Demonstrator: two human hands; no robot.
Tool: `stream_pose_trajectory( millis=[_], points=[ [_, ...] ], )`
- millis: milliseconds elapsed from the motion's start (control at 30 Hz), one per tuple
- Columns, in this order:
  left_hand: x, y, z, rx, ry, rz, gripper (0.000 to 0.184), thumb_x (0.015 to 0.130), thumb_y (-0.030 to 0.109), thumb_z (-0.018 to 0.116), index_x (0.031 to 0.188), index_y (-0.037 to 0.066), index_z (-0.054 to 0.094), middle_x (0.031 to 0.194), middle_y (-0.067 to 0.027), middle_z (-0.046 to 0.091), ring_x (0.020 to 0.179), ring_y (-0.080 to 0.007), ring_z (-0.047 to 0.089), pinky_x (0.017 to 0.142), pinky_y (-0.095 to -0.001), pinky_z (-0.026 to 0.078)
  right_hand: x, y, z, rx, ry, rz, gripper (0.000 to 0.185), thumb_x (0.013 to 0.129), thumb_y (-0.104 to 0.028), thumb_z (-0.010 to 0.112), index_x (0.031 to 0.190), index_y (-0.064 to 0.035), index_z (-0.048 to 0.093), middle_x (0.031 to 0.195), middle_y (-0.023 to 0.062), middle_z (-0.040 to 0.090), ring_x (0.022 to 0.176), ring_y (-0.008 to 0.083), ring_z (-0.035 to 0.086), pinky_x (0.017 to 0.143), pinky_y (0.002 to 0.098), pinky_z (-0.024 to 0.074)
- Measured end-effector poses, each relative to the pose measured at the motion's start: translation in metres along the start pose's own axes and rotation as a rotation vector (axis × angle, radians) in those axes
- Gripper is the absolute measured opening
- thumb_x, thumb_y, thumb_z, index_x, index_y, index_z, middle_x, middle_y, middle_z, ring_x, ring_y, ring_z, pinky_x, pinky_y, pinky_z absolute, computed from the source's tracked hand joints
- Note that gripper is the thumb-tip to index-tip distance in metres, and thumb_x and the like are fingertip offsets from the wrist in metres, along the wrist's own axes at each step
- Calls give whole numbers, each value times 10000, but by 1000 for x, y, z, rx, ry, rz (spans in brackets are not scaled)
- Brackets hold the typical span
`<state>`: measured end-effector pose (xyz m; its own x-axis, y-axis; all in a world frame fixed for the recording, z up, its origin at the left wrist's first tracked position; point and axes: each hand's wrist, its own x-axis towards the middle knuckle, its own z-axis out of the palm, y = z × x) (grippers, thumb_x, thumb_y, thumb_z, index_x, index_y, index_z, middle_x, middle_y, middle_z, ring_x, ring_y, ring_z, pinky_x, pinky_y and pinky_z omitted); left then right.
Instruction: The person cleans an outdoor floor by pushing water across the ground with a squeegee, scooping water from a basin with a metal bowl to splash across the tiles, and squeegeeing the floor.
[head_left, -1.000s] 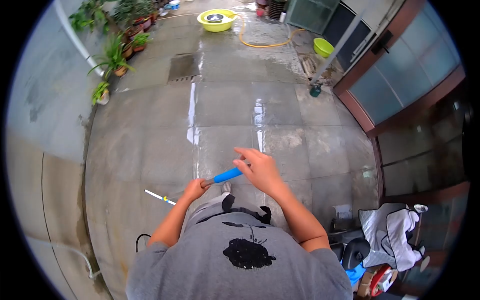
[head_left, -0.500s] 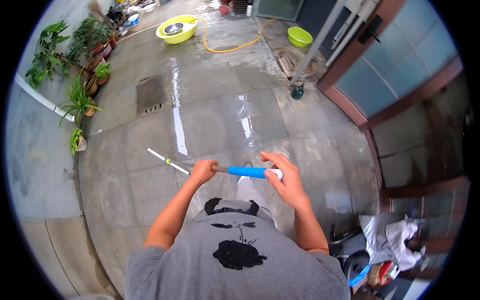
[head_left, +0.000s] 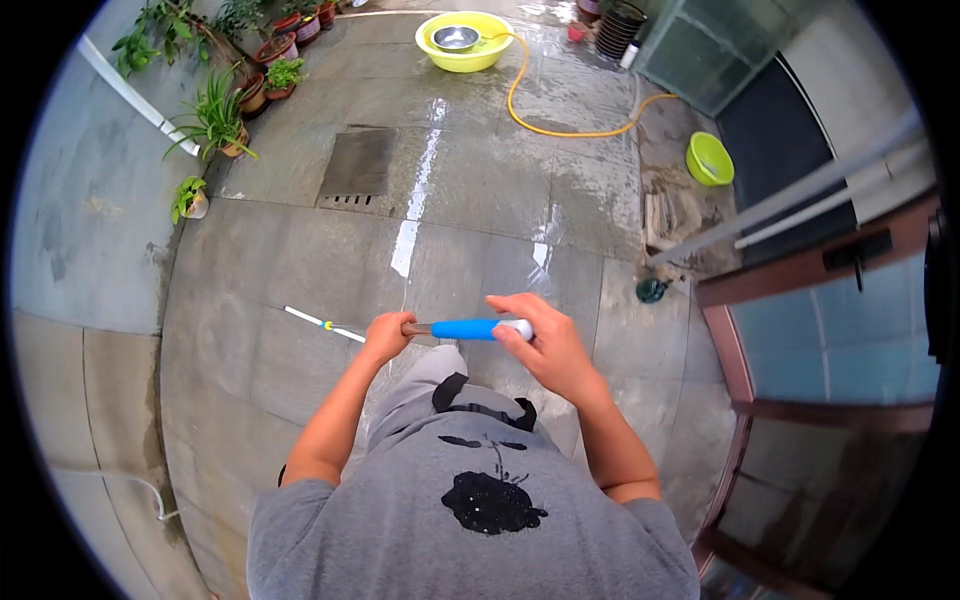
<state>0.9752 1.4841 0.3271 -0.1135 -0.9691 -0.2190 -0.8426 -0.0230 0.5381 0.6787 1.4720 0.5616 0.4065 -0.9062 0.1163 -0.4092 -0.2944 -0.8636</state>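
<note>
My left hand (head_left: 387, 338) is closed around the metal pole of a floor squeegee (head_left: 465, 329), just left of its blue grip. At the other end, my right hand (head_left: 548, 345) holds the white cap, thumb laid over it and index finger raised off the grip. The pole lies across the front of my body. Down to the left, its thin white head (head_left: 303, 316) with a yellow-and-blue joint is low over the paving, and I cannot tell how firmly it touches. My left hand hides part of the pole.
Wet grey paving (head_left: 480, 270) stretches ahead with a drain cover (head_left: 357, 163). Potted plants (head_left: 222, 115) line the left wall. A yellow tub (head_left: 465, 58) holds a metal bowl; an orange hose (head_left: 570, 133) runs from it. Right are a green basin (head_left: 709, 158), a dark green object (head_left: 651, 290) and a door (head_left: 830, 310).
My view has turned, so the tub, basin and plants sit further right in it. Both hands have shifted slightly left and up in view with the squeegee, still holding it.
</note>
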Motion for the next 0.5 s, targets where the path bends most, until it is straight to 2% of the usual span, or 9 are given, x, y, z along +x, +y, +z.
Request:
stream_pose_trajectory(
  millis=[33,167,300,400,500],
  points=[
    [17,1,-4,-20,-5,-62,195,730,153,725,914,100,688,867,-160,670,875,-354,629,745,-445,490,23,5,-6,-3,-36,-4,337,888,-256,631,1180,-88,619,1009,99,636,725,218,629,643,310,496],
    [104,-10,-5,-2,25,-91,185,748,179,713,920,114,690,851,-157,670,852,-357,632,727,-455,494,123,51,-31,-23,-85,-16,331,876,-255,648,1160,-87,631,1013,94,633,684,215,618,619,310,496],
    [219,9,-24,-14,-37,-58,182,758,213,699,924,140,689,853,-155,674,849,-351,638,715,-464,499,220,92,-73,2,-29,38,286,864,-140,644,1129,-35,642,1015,109,628,779,178,585,637,281,469],
    [308,27,-39,-11,-144,-38,223,759,256,703,943,133,683,850,-143,677,848,-355,638,716,-468,500,283,119,-110,-8,107,21,305,857,-189,665,1134,-63,643,1019,113,631,706,191,619,599,288,494],
    [395,53,-50,-1,-154,62,245,765,273,708,944,110,671,832,-141,675,828,-364,637,700,-473,493,335,150,-152,-2,137,21,319,840,-156,667,1137,-42,640,1033,125,635,789,215,627,664,299,500]
  ],
)
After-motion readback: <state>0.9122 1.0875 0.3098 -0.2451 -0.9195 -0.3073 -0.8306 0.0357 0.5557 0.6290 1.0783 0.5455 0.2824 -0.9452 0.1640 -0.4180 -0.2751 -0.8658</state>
